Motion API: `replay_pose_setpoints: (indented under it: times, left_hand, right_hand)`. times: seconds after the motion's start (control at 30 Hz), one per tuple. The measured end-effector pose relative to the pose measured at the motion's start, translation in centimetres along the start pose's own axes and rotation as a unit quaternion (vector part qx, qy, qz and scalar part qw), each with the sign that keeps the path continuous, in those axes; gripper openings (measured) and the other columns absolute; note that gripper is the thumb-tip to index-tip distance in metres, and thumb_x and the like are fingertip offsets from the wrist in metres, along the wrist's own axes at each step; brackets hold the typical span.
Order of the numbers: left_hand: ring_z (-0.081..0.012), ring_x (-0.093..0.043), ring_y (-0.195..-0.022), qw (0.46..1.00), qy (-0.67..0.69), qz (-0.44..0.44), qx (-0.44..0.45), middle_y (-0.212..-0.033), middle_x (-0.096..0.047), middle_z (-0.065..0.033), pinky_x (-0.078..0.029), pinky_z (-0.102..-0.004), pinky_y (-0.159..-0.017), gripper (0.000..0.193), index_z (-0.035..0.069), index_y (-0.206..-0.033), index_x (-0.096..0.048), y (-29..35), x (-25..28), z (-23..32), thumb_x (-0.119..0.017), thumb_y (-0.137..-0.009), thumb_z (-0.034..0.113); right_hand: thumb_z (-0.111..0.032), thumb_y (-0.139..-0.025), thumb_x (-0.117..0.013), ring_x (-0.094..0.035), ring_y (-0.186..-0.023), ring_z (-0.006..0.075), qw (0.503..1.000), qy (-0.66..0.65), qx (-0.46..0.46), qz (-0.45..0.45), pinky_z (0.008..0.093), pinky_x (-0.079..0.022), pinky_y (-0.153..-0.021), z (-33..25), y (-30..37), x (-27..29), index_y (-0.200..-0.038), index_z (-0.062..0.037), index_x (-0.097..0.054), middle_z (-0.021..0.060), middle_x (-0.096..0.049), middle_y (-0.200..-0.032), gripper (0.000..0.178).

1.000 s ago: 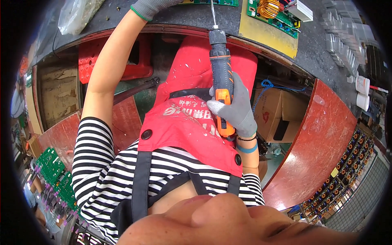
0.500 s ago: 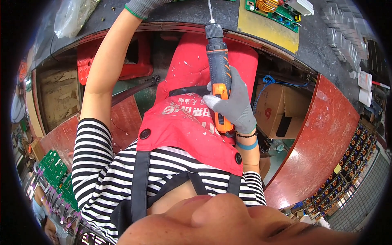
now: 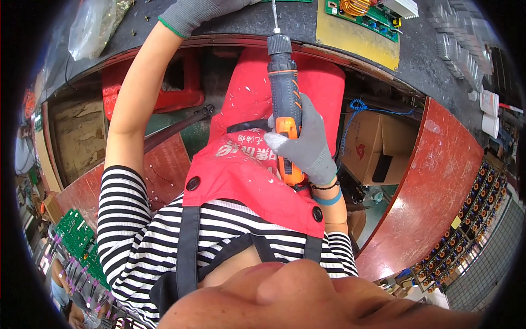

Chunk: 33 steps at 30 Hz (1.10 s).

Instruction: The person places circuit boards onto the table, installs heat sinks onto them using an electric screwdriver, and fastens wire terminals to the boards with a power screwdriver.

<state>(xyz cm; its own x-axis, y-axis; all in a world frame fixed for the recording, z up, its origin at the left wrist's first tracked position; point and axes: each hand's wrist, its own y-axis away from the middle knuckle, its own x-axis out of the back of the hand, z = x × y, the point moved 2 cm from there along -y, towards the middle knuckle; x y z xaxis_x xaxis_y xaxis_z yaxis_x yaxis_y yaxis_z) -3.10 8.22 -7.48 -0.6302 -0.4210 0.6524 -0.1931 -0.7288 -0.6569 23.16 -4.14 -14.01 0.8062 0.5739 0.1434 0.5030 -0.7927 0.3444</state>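
Observation:
My right hand point(image 3: 309, 145), in a grey glove, is closed around the body of an orange and black electric screwdriver point(image 3: 284, 90). The tool points away from me over my red apron point(image 3: 235, 159), and its long bit point(image 3: 275, 17) reaches over the worktable's near edge. At the top edge of the picture my left hand point(image 3: 205, 12), in a grey glove with a green cuff, lies over the table, its fingertips largely cut off. Just a sliver of a green circuit board point(image 3: 293, 0) shows beside the bit.
On the dark worktable point(image 3: 235, 24) a green board with a copper coil point(image 3: 356, 7) rests by a yellow sheet point(image 3: 356, 44). Finned metal heat sinks point(image 3: 457, 60) stand at right, a clear plastic bag point(image 3: 96, 30) at left. A red panel point(image 3: 427, 203) rises beside my right arm.
My left hand has come slightly nearer and to the left, so more of the glove shows. The screwdriver in my right hand has shifted a little left and nearer.

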Motion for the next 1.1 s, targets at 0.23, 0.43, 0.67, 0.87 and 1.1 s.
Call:
replay_pose_setpoints:
  times: [0.23,0.43,0.67,0.87,1.1]
  left_hand:
    - [-0.0338,-0.06,-0.087,0.983,0.168,0.074,0.014,-0.09,-0.063,-0.0112,-0.05,-0.0413,-0.076,0.048,0.009,-0.105,-0.063,-0.1,-1.1,-0.9,-0.081,-0.062,0.019]
    - [-0.0347,-0.06,-0.088,0.982,0.176,0.066,0.016,-0.091,-0.064,-0.0115,-0.051,-0.0416,-0.076,0.047,0.009,-0.105,-0.064,-0.1,-1.2,-1.2,-0.081,-0.063,0.018]
    - [-0.0351,-0.06,-0.089,0.983,0.162,0.09,0.007,-0.093,-0.064,-0.0114,-0.051,-0.0423,-0.076,0.047,0.009,-0.106,-0.063,0.2,-1.0,-1.3,-0.08,-0.063,0.018]
    - [-0.0348,-0.06,-0.089,0.981,-0.185,-0.05,-0.014,-0.094,-0.064,-0.0114,-0.051,-0.0432,-0.077,0.047,0.009,-0.106,-0.063,-0.7,-0.1,0.3,-0.08,-0.064,0.018]
    - [-0.0346,-0.061,-0.092,0.983,-0.179,-0.031,-0.039,-0.098,-0.066,-0.0116,-0.051,-0.0422,-0.078,0.051,0.009,-0.108,-0.063,-0.9,-0.1,0.1,-0.081,-0.062,0.019]
  right_hand:
    - [-0.003,-0.07,-0.079,-0.065,-0.08,0.0123,0.998,-0.055,-0.014,-0.015,0.0287,-0.057,-0.071,0.1,0.0,0.0,-0.121,-0.0013,-0.052,0.007,-0.066,-0.091,0.058]
    - [-0.002,-0.071,-0.077,-0.064,-0.079,0.012,0.999,-0.02,-0.018,-0.019,0.0283,-0.056,-0.07,-1.1,-0.2,0.6,-0.118,-0.0014,-0.053,0.0069,-0.066,-0.091,0.053]
    - [-0.01,-0.07,-0.077,-0.065,-0.072,0.0198,0.988,-0.133,-0.045,-0.07,0.0342,-0.055,-0.068,-2.0,-0.6,1.2,-0.117,-0.001,-0.05,0.0086,-0.065,-0.084,0.056]
    - [-0.006,-0.069,-0.069,-0.062,-0.067,0.0182,0.849,-0.484,-0.1,-0.188,0.0324,-0.055,-0.054,-1.1,-0.9,1.1,-0.13,0.0004,-0.046,0.0117,-0.06,-0.088,0.065]
    - [-0.012,-0.071,-0.066,-0.056,-0.062,0.018,0.612,-0.733,-0.085,-0.283,0.0292,-0.053,-0.046,0.9,-1.3,-0.9,-0.135,0.0051,-0.039,0.0102,-0.05,-0.088,0.072]
